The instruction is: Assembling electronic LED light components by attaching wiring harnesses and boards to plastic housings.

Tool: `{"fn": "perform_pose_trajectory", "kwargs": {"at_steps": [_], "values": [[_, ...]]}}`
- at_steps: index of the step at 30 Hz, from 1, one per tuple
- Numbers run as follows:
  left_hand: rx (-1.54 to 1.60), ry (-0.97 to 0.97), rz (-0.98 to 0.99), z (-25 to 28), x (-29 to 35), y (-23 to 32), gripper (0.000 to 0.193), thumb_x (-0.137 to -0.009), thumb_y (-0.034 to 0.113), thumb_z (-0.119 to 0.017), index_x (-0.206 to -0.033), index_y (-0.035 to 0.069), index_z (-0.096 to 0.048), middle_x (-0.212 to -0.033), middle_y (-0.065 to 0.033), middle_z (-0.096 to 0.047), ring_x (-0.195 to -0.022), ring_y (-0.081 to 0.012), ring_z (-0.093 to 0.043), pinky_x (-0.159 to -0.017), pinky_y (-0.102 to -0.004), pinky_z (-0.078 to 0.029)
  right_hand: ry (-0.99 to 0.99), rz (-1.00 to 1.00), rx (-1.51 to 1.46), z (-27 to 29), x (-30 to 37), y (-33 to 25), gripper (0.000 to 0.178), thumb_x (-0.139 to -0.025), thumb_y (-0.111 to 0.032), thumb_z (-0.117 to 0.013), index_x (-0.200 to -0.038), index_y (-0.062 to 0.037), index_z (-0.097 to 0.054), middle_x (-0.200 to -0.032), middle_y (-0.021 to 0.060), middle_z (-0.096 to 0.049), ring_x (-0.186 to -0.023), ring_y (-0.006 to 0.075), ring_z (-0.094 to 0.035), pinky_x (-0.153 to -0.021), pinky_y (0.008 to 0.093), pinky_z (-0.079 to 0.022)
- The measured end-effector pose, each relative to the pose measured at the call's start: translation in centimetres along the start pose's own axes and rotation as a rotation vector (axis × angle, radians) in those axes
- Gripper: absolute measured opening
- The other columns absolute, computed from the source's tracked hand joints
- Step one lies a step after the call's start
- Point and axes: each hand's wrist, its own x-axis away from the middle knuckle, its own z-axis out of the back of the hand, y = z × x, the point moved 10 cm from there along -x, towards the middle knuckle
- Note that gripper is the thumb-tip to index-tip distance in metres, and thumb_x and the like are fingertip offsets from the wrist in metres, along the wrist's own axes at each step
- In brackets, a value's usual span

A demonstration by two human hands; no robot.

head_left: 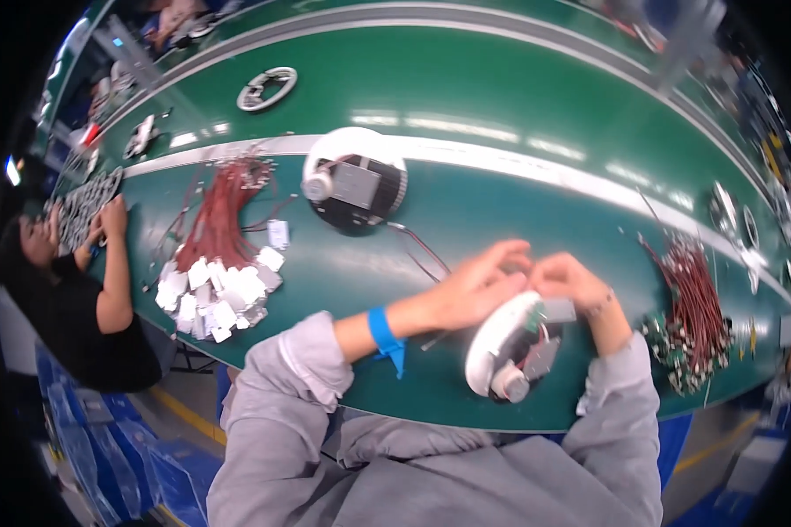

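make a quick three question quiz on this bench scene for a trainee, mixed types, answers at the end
1. Which of the person's wrists, left or right, wears the bright blue band?
2. True or false: the red wire bundle with flat white pieces at its near end lies at the person's right.
3. Which is nearest to the left hand and right hand?
A) the oval white ring
B) the white curved-shell unit with a green circuit board
C) the red wire bundle with green boards

Key:
1. Left.
2. False; the red wire bundle with flat white pieces lies at the left.
3. B.
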Motion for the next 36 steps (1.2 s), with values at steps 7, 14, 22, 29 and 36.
{"fn": "perform_pose_trajectory", "kwargs": {"at_steps": [7,14,22,29,36], "values": [[-0.482,-0.121,0.082,-0.9,2.2,2.7,0.023,-0.078,0.02,-0.053,-0.072,-0.002,-0.056,-0.048,-0.0106,-0.046,-0.046,-0.0077,-0.043,-0.044,-0.0255,-0.036,-0.078,-0.002,-0.124,-1.8,0.0,0.1,0.014,-0.077,-0.009,-0.056,-0.08,0.0043,-0.058,-0.073,0.0045,-0.058,-0.065,0.0081,-0.052,-0.059,0.0201,-0.041],[-0.327,-0.29,0.084,-0.6,9.5,9.2,0.021,-0.076,0.021,-0.061,-0.077,0.001,-0.055,-0.055,-0.0039,-0.051,-0.047,-0.0082,-0.043,-0.043,-0.0255,-0.033,0.075,0.148,-0.245,-5.4,-0.6,-0.7,0.025,-0.076,-0.021,-0.057,-0.077,0.0039,-0.053,-0.073,0.013,-0.053,-0.069,0.0187,-0.051,-0.06,0.0271,-0.042],[-1.017,0.95,0.063,20.6,21.5,25.3,0.022,-0.071,0.02,-0.064,-0.071,-0.002,-0.057,-0.055,-0.0013,-0.054,-0.049,-0.007,-0.048,-0.044,-0.0205,-0.033,0.117,0.141,-0.271,-4.2,-0.7,0.3,0.015,-0.079,-0.009,-0.052,-0.085,0.0048,-0.054,-0.082,0.0131,-0.054,-0.076,0.0192,-0.055,-0.068,0.0311,-0.047],[-1.893,1.204,0.854,41.5,29.5,21.1,0.03,-0.071,0.031,-0.06,-0.072,0.001,-0.059,-0.073,-0.0176,-0.059,-0.07,-0.0329,-0.058,-0.061,-0.0399,-0.045,0.169,0.134,-0.311,-3.9,0.0,0.3,0.012,-0.079,-0.006,-0.051,-0.085,0.0044,-0.054,-0.081,0.0129,-0.055,-0.077,0.0194,-0.055,-0.068,0.0309,-0.048],[-2.082,1.075,0.85,46.6,31.1,12.7,0.025,-0.078,0.031,-0.044,-0.078,0.01,-0.057,-0.078,-0.0129,-0.06,-0.07,-0.0299,-0.059,-0.06,-0.0423,-0.046,-0.278,0.012,-0.218,-13.2,-1.5,-0.7,0.013,-0.076,0.002,-0.055,-0.09,0.0025,-0.057,-0.089,0.0081,-0.054,-0.085,0.0134,-0.052,-0.073,0.024,-0.043]]}}
